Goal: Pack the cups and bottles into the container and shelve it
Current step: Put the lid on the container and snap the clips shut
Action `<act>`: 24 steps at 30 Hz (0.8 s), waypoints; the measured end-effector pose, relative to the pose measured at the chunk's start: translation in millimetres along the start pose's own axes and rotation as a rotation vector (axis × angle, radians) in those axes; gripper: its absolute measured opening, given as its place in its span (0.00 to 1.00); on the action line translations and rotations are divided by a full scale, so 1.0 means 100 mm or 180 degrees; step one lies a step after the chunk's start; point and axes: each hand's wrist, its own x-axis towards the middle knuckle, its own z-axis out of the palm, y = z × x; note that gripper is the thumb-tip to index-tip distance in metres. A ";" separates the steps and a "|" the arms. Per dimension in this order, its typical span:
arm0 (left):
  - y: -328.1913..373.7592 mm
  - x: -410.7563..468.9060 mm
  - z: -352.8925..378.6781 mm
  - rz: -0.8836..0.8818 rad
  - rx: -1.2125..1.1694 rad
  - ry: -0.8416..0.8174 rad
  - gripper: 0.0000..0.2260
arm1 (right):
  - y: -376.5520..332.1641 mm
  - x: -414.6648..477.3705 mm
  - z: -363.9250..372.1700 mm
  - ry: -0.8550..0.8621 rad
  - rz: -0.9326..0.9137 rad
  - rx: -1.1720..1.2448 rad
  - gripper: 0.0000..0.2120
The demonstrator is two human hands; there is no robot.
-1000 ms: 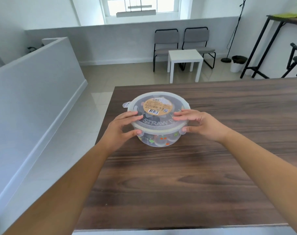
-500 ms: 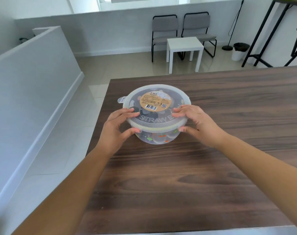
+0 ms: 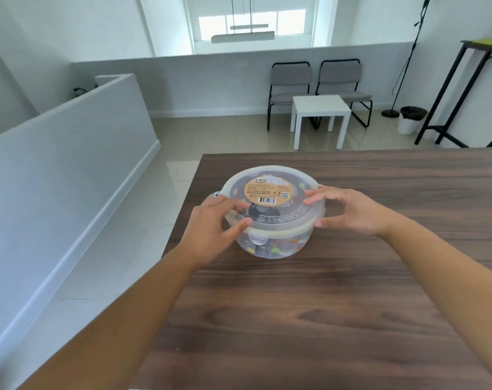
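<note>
Both hands are applied to the round clear container, which stands on the dark wooden table near its far left corner. At the left hand, the fingers are laid over the left edge of the translucent lid and the thumb is pressed against the rim below, so that the lid edge is pinched between them. At the right hand, the fingertips are set on the right part of the lid top and the thumb meets the side of the rim just beneath; the grip is closed on the lid edge in the same way. The lid is seated on the container, and a round tan label with a barcode is fixed at its centre. Raised lettering is visible along the near part of the lid. A small latch tab is seen on the near side of the rim. Dark shapes and small coloured spots are seen through the clear wall, but the contents cannot be identified. Beyond the table, a small white side table is placed on the tiled floor in front of two grey chairs.
</note>
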 end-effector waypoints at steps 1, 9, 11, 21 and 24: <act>0.00 0.10 -0.04 -0.0053 -0.0001 -0.0005 0.15 | -0.06 0.02 -0.01 -0.0029 0.0044 -0.0125 0.19; -0.19 0.63 -0.04 -0.0532 0.0578 -0.1035 0.22 | -0.71 0.16 0.98 0.0465 -0.0493 -0.1288 0.24; -0.23 0.56 0.01 -0.0579 0.0286 -0.0970 0.21 | -0.65 0.14 1.02 0.0720 -0.0523 -0.1542 0.22; -0.10 0.02 0.17 0.0019 0.0579 -0.0110 0.19 | -0.24 -0.12 0.44 0.0495 -0.0168 -0.0834 0.20; 0.00 -0.13 0.22 0.0207 0.0555 0.0076 0.19 | -0.21 -0.12 0.35 0.0503 0.0045 -0.0464 0.19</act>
